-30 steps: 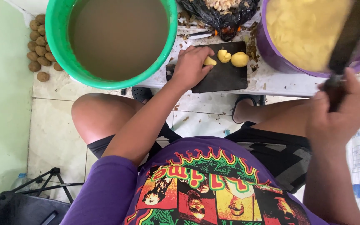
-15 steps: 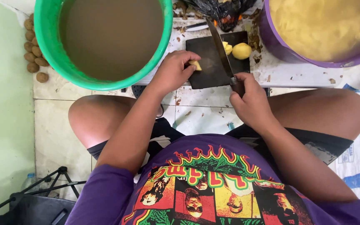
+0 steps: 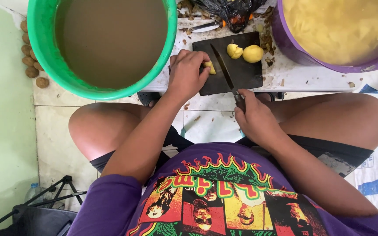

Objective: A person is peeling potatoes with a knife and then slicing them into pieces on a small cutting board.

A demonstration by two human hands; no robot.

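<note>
Black plastic, the cutting board is the thing to place all else by in the head view, the only view there is. At its near-left corner the left hand is curled over a small yellow potato piece, fingertips pinching it down on the board. The right hand, just off the board's near edge, is closed around the handle of a knife whose blade runs diagonally up across the board and lies just beside that piece. At the board's far-right corner sit two more peeled pieces, a cut chunk and a rounder potato. Left of the board stands a green tub of murky water; right of it a purple tub holds cut potato in water; beyond it lie a black bag of peelings and a second small knife. The hazard, as I judge it, is the blade so near the left fingertips: the piece is small and probably wet, so it could slip or roll under pressure and bring the edge onto a finger. The board also overhangs the platform's near edge and might tip under a hard chop.
</note>
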